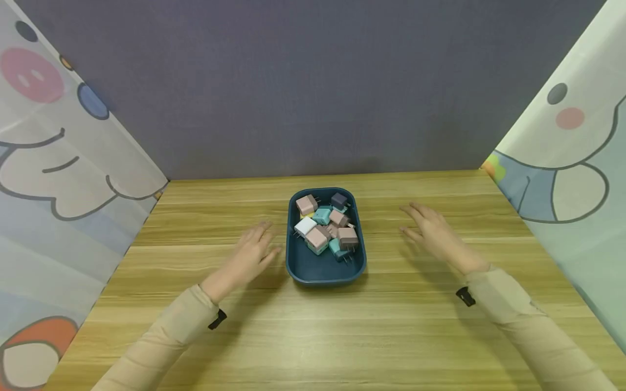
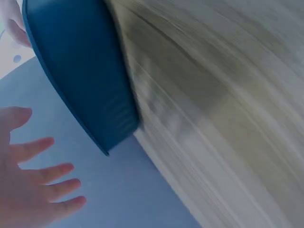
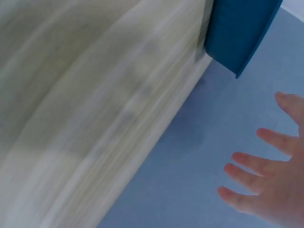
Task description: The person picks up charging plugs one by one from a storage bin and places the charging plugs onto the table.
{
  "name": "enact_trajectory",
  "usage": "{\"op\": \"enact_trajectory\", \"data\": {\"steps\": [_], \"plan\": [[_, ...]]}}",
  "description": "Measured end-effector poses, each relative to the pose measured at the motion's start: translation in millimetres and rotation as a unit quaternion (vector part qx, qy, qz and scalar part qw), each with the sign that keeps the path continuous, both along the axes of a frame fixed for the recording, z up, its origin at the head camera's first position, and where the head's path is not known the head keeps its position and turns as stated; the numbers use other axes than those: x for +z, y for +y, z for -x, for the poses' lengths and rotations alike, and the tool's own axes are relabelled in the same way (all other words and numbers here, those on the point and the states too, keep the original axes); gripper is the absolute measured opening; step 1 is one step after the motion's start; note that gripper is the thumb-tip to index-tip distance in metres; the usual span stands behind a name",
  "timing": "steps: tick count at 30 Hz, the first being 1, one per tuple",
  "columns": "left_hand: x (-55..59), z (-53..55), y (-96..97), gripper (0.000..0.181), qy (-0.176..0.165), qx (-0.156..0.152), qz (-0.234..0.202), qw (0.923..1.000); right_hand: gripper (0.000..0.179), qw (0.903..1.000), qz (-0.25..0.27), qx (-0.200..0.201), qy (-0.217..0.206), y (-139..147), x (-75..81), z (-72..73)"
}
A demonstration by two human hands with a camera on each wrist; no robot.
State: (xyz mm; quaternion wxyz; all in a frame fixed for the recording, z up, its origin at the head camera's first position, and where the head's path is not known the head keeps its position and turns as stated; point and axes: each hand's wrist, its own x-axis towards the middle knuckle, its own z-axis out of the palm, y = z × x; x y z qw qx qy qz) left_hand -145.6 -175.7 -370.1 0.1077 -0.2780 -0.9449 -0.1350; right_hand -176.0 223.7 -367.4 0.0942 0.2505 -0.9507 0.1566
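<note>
A dark blue plastic tray (image 1: 320, 271) stands on the wooden table, filled with several small plug chargers in pink, teal, white and dark navy. Among them are a white charger (image 1: 305, 226), a teal charger (image 1: 322, 215) and a navy charger (image 1: 339, 200). My left hand (image 1: 246, 256) hovers just left of the tray, fingers extended and holding nothing. On the other side, farther off, my right hand (image 1: 437, 234) is held with fingers spread and nothing in them. Both wrist views show the tray's outer wall (image 2: 85, 66) apart from the fingers.
The wood-grain table (image 1: 332, 336) extends around the tray. A grey-blue upright panel (image 1: 323, 87) closes off the back. Cartoon-printed sheets (image 1: 78, 141) flank the table on both sides. Each sleeve has a black strap at its cuff.
</note>
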Motion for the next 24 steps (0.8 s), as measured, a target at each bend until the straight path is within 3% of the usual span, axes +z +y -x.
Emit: {"op": "enact_trajectory", "data": {"steps": [7,18,24], "plan": [[2.1,-5.9,10.4,0.032,0.064,-0.091,-0.016,0.9937,0.047,0.9996,-0.004,0.015,0.025,1,5.7,4.3],[9.0,-19.9,24.0,0.028,0.039,-0.143,0.020,0.9887,0.038,0.9990,-0.026,0.037,-0.001,-7,22.2,12.0],[9.8,-24.3,32.2,0.031,0.031,-0.183,0.035,0.9820,0.035,0.9975,-0.049,0.049,-0.011,-18,33.9,17.0]]}}
